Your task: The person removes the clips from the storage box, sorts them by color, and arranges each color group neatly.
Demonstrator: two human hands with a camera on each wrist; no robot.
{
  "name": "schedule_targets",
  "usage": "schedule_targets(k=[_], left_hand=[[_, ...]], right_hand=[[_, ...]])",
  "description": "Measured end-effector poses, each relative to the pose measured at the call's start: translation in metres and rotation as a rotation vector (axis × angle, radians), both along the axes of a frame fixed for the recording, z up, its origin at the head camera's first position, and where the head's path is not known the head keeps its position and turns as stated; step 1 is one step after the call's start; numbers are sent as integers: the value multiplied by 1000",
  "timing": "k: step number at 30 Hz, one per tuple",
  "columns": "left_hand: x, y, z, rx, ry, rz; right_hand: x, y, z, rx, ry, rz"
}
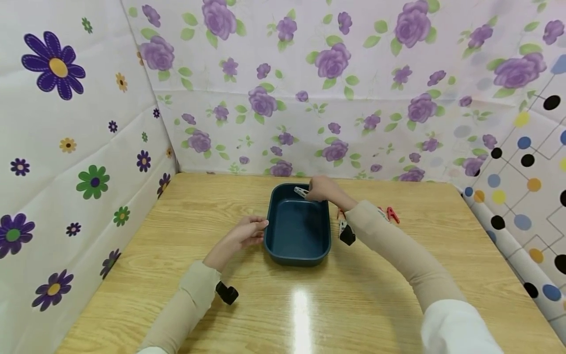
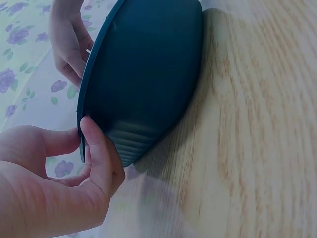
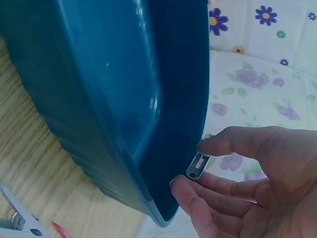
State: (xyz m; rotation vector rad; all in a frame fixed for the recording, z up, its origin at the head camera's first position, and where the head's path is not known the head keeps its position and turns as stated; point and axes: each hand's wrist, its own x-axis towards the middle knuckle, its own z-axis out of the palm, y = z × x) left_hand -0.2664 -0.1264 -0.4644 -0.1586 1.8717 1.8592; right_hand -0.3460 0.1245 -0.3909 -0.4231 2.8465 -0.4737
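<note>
A dark teal plastic bin (image 1: pixel 297 259) sits upright on the wooden table. My left hand (image 1: pixel 247 232) pinches the bin's left rim, with the thumb on one side and the fingers on the other, as the left wrist view shows (image 2: pixel 84 168). Up at the far rim, my right hand (image 1: pixel 322 189) pinches a whitish-grey clothespin (image 1: pixel 301 191) between thumb and fingers. In the right wrist view the clothespin (image 3: pixel 199 164) overlaps the rim near a corner of the bin; whether it is clamped there I cannot tell.
Right of the bin, partly behind my right forearm, lie a white clothespin (image 1: pixel 342 226), an orange one (image 1: pixel 340 214) and a red one (image 1: pixel 392 215). Flower-patterned cloth (image 1: pixel 283 118) stands behind the table (image 1: pixel 212 206) and along its left side; dotted cloth (image 1: pixel 522 196) borders the right.
</note>
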Motion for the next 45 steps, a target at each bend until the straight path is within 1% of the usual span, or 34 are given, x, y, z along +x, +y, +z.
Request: schedule_targets(k=[6,11,16,19,25,29,34,37,41,45], left_hand=[[1,1,3,-18,1,-9],[1,1,3,-23,4,-5],[1,1,2,-23,-5,1],[0,2,3,-29,-13,10],[-1,2,3,-19,-7,4],[-1,2,2,-17,1,-1],[-1,0,0,-8,5,-9],[-1,0,0,-5,13,-20],[-1,0,0,-8,12,-18],[-1,1,1,-10,6,-18]], right_hand=[[7,2,3,10,-3,44],[12,7,1,-34,35,62],[15,12,-6,-80,67,92],[17,14,-9,-116,94,94],[25,15,-15,-172,132,88],[32,16,-18,-212,153,60],[40,17,-20,-260,199,-8],[46,19,-21,-290,212,-37],[54,22,-21,-326,228,-48],[60,26,-21,-338,249,-62]])
